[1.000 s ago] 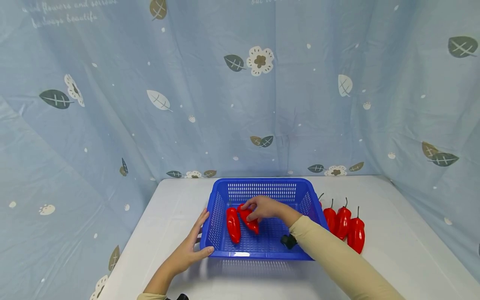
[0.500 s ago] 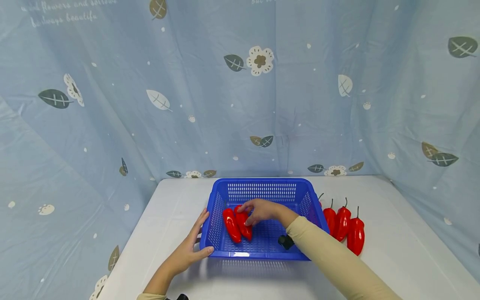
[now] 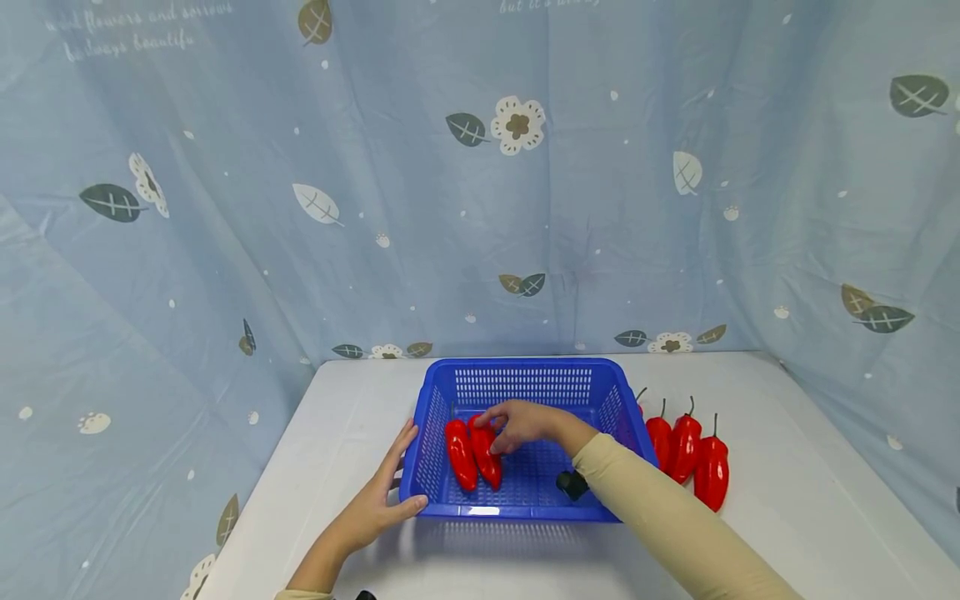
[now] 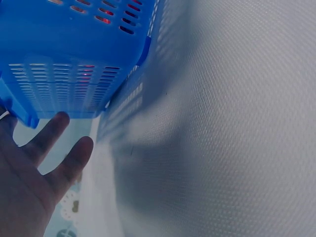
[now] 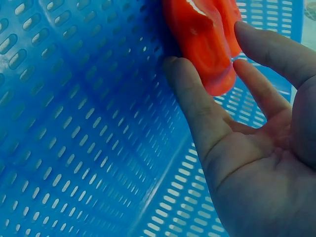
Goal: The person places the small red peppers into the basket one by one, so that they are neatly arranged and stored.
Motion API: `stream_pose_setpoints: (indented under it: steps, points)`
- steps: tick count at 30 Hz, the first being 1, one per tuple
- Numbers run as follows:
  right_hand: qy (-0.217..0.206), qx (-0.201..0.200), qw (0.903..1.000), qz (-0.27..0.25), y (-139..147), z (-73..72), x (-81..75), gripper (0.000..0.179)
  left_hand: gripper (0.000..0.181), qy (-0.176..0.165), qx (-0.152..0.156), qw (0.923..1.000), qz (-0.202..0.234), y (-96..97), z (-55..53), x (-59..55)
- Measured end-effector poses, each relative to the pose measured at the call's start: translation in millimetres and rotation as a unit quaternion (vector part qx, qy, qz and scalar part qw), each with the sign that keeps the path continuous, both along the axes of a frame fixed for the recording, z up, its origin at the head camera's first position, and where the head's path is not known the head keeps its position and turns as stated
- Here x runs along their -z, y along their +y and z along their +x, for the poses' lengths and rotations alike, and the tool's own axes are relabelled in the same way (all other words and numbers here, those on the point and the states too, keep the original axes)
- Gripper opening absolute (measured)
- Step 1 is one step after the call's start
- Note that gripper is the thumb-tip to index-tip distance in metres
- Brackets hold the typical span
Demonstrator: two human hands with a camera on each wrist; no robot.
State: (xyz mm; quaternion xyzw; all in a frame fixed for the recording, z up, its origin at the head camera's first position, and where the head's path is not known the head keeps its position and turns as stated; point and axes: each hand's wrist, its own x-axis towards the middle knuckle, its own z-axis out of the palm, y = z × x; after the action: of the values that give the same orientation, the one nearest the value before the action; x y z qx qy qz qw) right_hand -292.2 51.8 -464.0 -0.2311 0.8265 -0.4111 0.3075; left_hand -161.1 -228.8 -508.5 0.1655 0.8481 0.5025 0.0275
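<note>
A blue plastic basket (image 3: pixel 525 510) stands on the white table. Two red peppers lie side by side in its left half: the left pepper (image 3: pixel 461 455) and the right pepper (image 3: pixel 487 461). My right hand (image 3: pixel 523 423) reaches in from the right, thumb and fingers pinching the right pepper; in the right wrist view they sit on either side of the pepper's end (image 5: pixel 210 59). My left hand (image 3: pixel 369 504) rests at the basket's left side with spread, straight fingers, thumb by the near corner. In the left wrist view its fingers (image 4: pixel 71 165) lie beside the basket's handle.
Right of the basket, several more red peppers (image 3: pixel 711 473) with dark stems lie on the white table (image 3: pixel 795 500). Behind the table hangs a blue curtain (image 3: pixel 420 242) with leaf and flower prints. The basket's walls (image 3: pixel 525 385) are slotted.
My right hand has shifted the right pepper leftward against the other one, which has also moved a little left. Both peppers now lie nearly parallel. My left hand has stayed put.
</note>
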Motion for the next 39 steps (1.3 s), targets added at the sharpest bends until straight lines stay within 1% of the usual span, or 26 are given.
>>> stream_pose_setpoints:
  steps: [2,5,8,10,17,19,25,33,39]
  points:
    - [-0.003,0.002,1.0000,-0.003,0.7,0.1,-1.3,0.048,0.096,0.000,-0.002,1.0000,-0.002,0.1,0.3,0.7]
    - [-0.004,0.003,1.0000,-0.005,1.8,-0.3,-3.1,0.045,0.095,0.011,0.000,0.9999,-0.004,-0.1,0.5,0.6]
    - [0.003,0.002,1.0000,-0.005,3.6,-0.8,-4.4,0.044,0.095,0.022,0.003,0.9997,-0.007,-0.4,0.6,0.3]
    - [0.011,0.001,0.9999,-0.005,5.4,-0.9,-5.1,0.043,0.095,0.023,0.002,0.9997,-0.008,-0.6,0.6,0.5]
    - [0.040,0.000,0.9991,-0.009,16.1,-3.6,-5.6,0.042,0.095,0.018,0.002,0.9998,-0.005,-0.6,0.6,0.9]
    - [0.041,0.001,0.9991,-0.011,19.2,-4.8,-6.3,0.042,0.096,0.014,-0.001,0.9999,-0.003,-0.4,0.6,1.3]
    - [0.056,0.005,0.9982,-0.019,26.5,-6.3,-11.9,0.039,0.096,0.016,-0.001,0.9999,-0.005,0.2,1.1,0.7]
    - [0.069,0.000,0.9972,-0.029,35.2,-2.6,-19.7,0.038,0.096,-0.003,-0.001,1.0000,0.003,1.3,1.0,-0.3]
    - [0.076,0.005,0.9967,-0.030,40.6,0.6,-23.5,0.034,0.097,-0.002,0.003,0.9999,0.011,1.4,1.1,0.4]
